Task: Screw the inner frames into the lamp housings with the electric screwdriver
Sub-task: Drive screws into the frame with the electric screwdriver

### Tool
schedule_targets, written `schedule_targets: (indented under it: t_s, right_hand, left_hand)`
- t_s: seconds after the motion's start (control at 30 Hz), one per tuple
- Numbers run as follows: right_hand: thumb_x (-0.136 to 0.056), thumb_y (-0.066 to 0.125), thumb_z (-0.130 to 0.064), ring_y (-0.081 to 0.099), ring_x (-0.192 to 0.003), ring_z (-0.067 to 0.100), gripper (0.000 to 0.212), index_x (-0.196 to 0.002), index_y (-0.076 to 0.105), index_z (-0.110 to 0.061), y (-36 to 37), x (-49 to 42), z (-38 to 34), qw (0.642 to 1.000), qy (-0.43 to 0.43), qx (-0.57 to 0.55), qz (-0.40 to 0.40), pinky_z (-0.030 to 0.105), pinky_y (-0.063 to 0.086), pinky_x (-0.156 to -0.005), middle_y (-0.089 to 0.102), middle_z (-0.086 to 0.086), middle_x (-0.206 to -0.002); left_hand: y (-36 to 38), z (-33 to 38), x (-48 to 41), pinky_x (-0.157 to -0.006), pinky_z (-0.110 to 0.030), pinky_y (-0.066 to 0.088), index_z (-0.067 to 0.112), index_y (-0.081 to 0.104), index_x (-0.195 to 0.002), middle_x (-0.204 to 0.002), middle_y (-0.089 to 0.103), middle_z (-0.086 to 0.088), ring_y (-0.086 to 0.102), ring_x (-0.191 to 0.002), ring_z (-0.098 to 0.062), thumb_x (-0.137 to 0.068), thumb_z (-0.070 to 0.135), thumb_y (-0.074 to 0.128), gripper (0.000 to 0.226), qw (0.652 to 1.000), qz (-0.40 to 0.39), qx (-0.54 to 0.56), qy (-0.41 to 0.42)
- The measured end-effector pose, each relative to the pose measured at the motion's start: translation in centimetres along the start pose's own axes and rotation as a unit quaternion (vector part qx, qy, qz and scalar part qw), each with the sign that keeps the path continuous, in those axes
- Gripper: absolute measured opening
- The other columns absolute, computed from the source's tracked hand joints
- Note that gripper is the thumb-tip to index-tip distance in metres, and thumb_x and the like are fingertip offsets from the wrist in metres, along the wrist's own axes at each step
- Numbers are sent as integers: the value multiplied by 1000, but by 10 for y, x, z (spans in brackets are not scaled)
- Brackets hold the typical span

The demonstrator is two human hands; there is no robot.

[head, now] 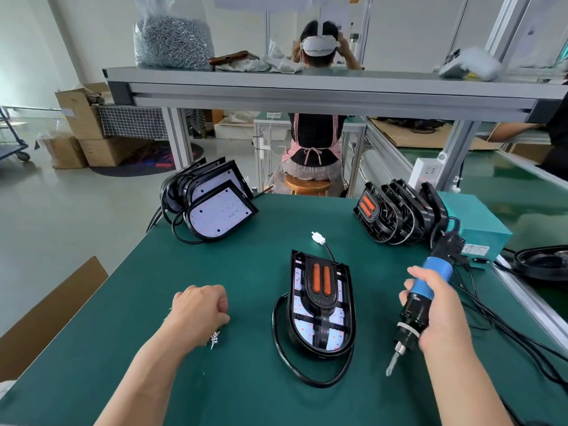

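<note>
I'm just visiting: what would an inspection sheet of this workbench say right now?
Surface: green mat.
Job's things: lamp housing with inner frame lies centre; housings stacked back left, frames back right; loose screws.
Clutter: cardboard at left edge.
Grippers: left hand curled at the screws, grip hidden; right hand grips electric screwdriver.
Cables: black cable loops round the housing; screwdriver cord runs right.
Surroundings: shelf overhead with bag of metal parts; seated person beyond.

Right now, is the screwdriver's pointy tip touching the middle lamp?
Apart. The head view shows bare green mat between the lamp housing and the tip of the screwdriver, which the right hand holds off to the side.
</note>
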State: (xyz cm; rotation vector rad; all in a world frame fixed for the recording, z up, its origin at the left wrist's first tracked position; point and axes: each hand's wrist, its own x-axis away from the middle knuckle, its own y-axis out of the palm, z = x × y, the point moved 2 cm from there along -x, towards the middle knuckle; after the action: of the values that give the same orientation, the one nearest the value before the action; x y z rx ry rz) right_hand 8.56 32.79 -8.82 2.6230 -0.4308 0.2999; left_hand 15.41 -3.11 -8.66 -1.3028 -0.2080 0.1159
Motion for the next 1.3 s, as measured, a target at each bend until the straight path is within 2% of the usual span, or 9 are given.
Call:
schedule_targets:
  t_s: [0.17,0.27,0.47,0.63,0.77,0.9,1.03,1.13,1.3]
  right_hand:
    - [-95,63,-32,59,-52,12,22,-101,60,-11,20,3,9,994,16,-106,-18,20,42,-48,57,-2,-66]
    - [-92,69,-43,62,-54,12,27,-93,58,-19,27,-1,15,992,13,-125,1,22,42,-59,58,-3,-67]
    - [-90,70,-50,65,-60,10,35,-99,63,-17,30,-9,22,989,23,-148,21,22,43,-64,59,-3,-74]
    - [-94,69,-45,61,-67,12,33,-107,59,-16,22,-16,19,984,14,-169,54,22,48,-67,59,-3,-85]
    - [-93,70,-46,65,-55,8,28,-93,57,-21,24,-22,13,979,15,-186,79,23,51,-62,63,-9,-62]
    - [-93,72,-39,65,-56,10,27,-96,57,-17,31,-31,8,968,47,-242,43,24,55,-58,65,-4,-61]
    - [-90,78,-27,60,-66,12,23,-95,60,-12,40,-39,15,944,65,-322,28,21,54,-66,62,-1,-84]
    - [-90,76,-32,55,-67,9,25,-99,60,-15,38,-43,23,941,65,-330,15,20,43,-79,61,-5,-84]
    - [-93,67,-39,55,-56,6,20,-96,59,-21,26,-49,24,937,62,-341,-28,20,37,-58,58,-9,-69]
  left_hand:
    - [-5,-4,3,-72,-28,41,24,63,-83,-77,62,13,59,-85,-14,-89,21,70,9,996,34,79,-7]
    - [-11,-6,2,-62,-25,41,27,63,-74,-69,63,10,58,-73,-9,-85,13,71,20,986,95,140,-6]
    - [-7,-10,0,-63,-21,41,32,58,-78,-78,60,10,54,-75,-6,-84,5,69,30,993,54,103,1]
    - [-7,-3,1,-68,-15,43,31,64,-78,-90,60,5,59,-80,-9,-83,-7,62,38,981,108,161,4]
    - [-14,17,3,-66,-5,39,25,76,-74,-90,66,11,63,-79,0,-83,2,75,24,946,155,284,-11]
    - [-15,46,10,-68,-14,44,35,80,-71,-83,69,14,62,-74,0,-85,8,77,31,895,154,418,-6]
    - [-9,80,14,-72,-18,46,34,83,-80,-81,73,9,62,-75,-4,-91,8,72,30,837,87,540,-4]
    - [-5,103,14,-69,-20,51,19,83,-82,-74,74,-4,61,-68,-9,-90,-3,65,29,796,29,605,-2]
    - [2,140,8,-62,-21,55,1,69,-88,-78,76,-18,70,-68,-18,-90,-10,59,15,779,-28,626,22]
